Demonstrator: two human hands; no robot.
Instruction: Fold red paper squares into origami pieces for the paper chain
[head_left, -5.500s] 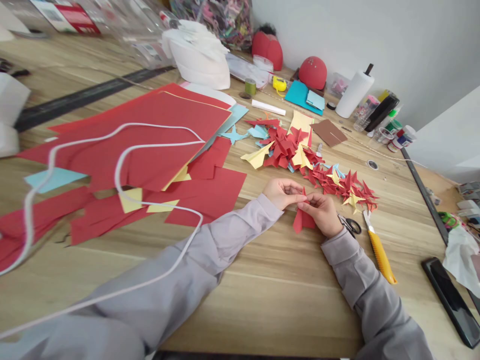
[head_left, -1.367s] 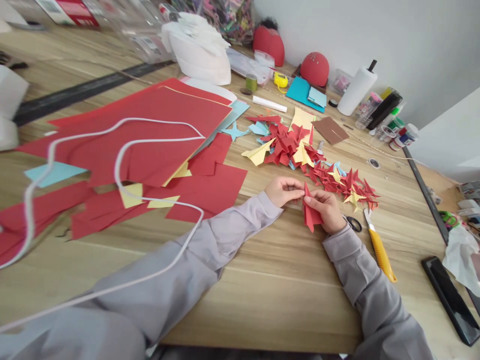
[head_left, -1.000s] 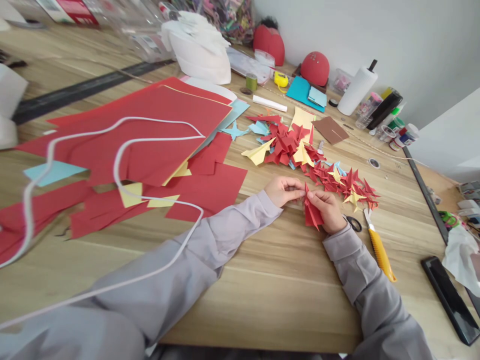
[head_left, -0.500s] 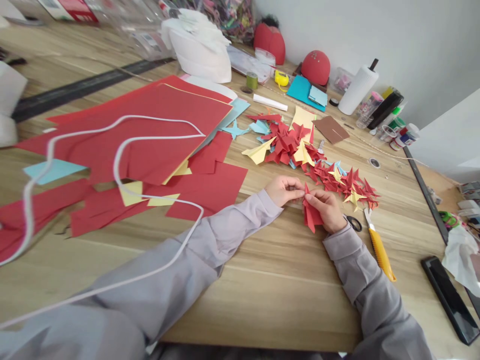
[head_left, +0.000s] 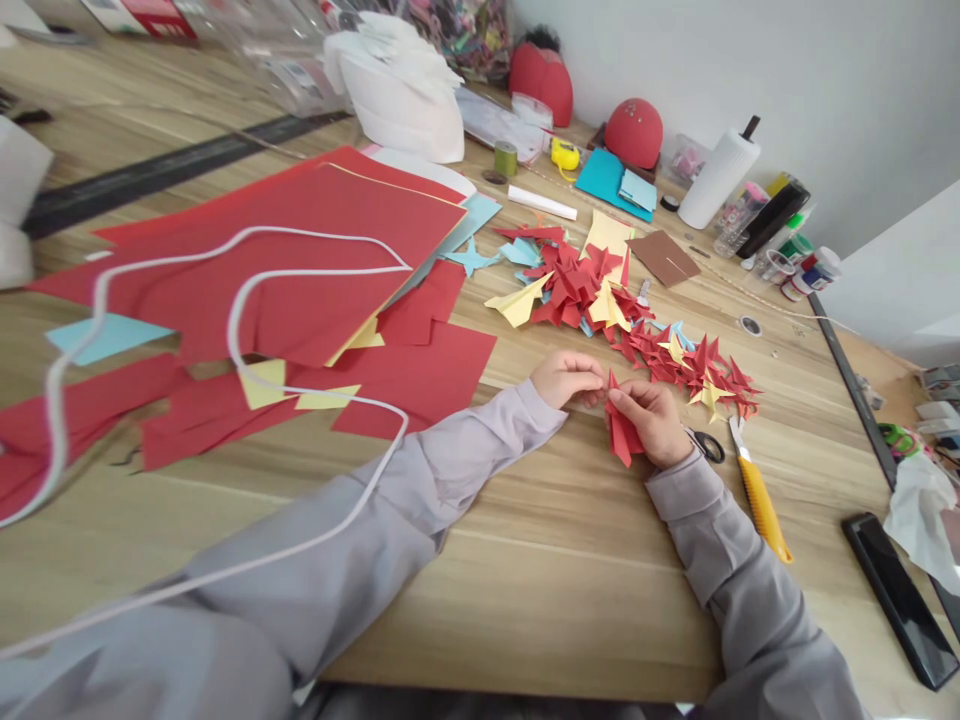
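Observation:
A small folded red paper (head_left: 622, 436) with a pointed top is pinched between the thumb and fingers of my right hand (head_left: 654, 420). My left hand (head_left: 568, 381) is closed in a pinch just left of the paper's tip; whatever its fingertips hold there is too small to make out. Behind my hands lies a pile of folded red papers (head_left: 574, 290) mixed with yellow and blue ones. Large red sheets (head_left: 315, 250) are stacked to the left, with cut red pieces (head_left: 420, 385) in front of them.
A yellow-handled cutter (head_left: 763, 508) and black-handled scissors (head_left: 709, 447) lie right of my right hand. A black phone (head_left: 900, 600) is at the far right. A white cable (head_left: 330, 540) crosses over the left sleeve. Bottles and jars (head_left: 814, 273) stand at the back right.
The fingertips of my left hand have shifted very slightly left, off the tip of the red paper. My right hand still holds the paper in nearly the same place.

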